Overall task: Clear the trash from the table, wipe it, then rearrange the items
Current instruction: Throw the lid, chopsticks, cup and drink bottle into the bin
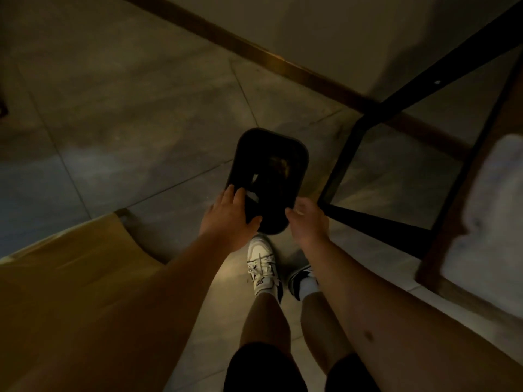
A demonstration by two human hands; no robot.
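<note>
Dim tiled floor (pixel 119 114) is lying under a black trash bin (pixel 268 179); left hand (pixel 229 219) is grasping its near rim, right hand (pixel 310 219) is hovering released beside it.

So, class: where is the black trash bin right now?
The black trash bin stands on the tiled floor, centre of the head view, left of the table's black frame.

Dim, warm-toned indoor view with heavy shadow at the corners. Soft light falling brightest on the floor tiles (pixel 215 281) around the white shoe (pixel 261 267). Dark bin (pixel 268 179) interior nearly black, contents unreadable. Pale tabletop (pixel 486 210) at right smearing with motion blur. Straight lines bowing toward the edges from wide-angle distortion.
</note>
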